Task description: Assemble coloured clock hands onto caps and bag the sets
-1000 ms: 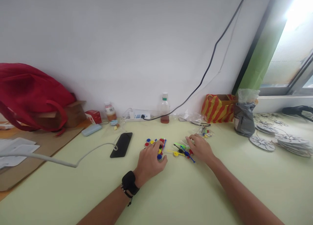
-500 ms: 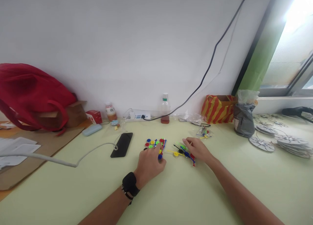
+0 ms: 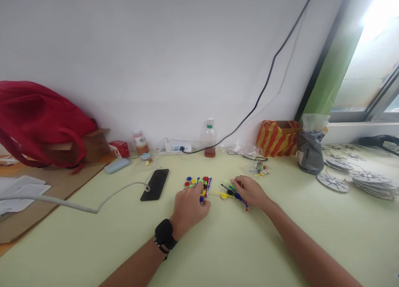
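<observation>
My left hand [image 3: 190, 207], with a black watch [image 3: 165, 233] on its wrist, rests over a group of small plastic discs [image 3: 187, 184] and arrow pieces [image 3: 208, 184] in blue, red, yellow and green. Its index finger stretches onto them and the thumb stands apart; the other fingertips are hidden. My right hand [image 3: 252, 191] curls at the right edge of a loose pile of coloured plastic spinner arrows [image 3: 224, 196]. Its fingers are closed at a green spinner arrow [image 3: 233, 186], part of which the hand covers. Blue, black, yellow and red ones lie beside it.
A black phone [image 3: 155, 184] lies left of my hands, with a grey cable [image 3: 121, 190] across it. Behind stand a bottle [image 3: 210, 139] and a power strip [image 3: 177, 147]. To the right are a plastic bag of small parts [image 3: 260, 168], a striped bag [image 3: 277, 138] and stacked white discs [image 3: 372, 183].
My left fingers have drawn in slightly over the discs, covering more of them. My right hand has shifted slightly left and its fingers have lowered onto the spinner arrows.
</observation>
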